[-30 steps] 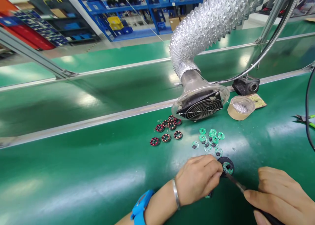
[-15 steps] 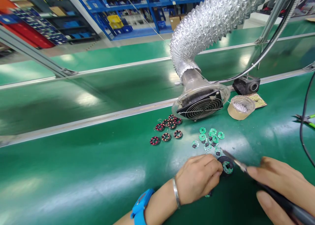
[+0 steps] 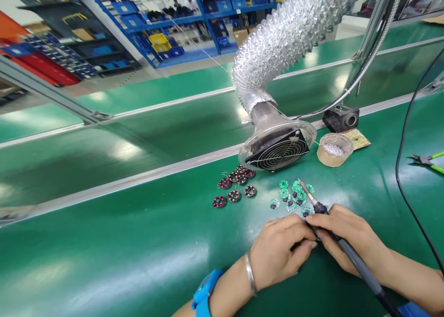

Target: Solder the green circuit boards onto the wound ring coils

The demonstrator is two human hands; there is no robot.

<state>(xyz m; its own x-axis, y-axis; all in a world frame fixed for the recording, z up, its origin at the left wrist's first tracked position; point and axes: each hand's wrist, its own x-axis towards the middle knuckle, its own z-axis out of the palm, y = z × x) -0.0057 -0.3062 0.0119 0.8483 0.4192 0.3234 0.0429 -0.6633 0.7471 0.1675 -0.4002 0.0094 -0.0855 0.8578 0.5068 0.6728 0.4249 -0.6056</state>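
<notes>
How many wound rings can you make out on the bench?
8 visible: three wound rings in the near row, five more clustered behind, beside the fan. Others may be hidden in that cluster.

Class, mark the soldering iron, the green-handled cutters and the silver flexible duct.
Soldering iron [image 3: 359,264]: head view, on its grey handle.
Green-handled cutters [image 3: 424,161]: head view, at the pivot.
Silver flexible duct [image 3: 279,48]: head view, on its crinkled wall.

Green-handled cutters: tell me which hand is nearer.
Right. The right hand is left of the green-handled cutters and closer to the person; the left hand is farther left.
</notes>
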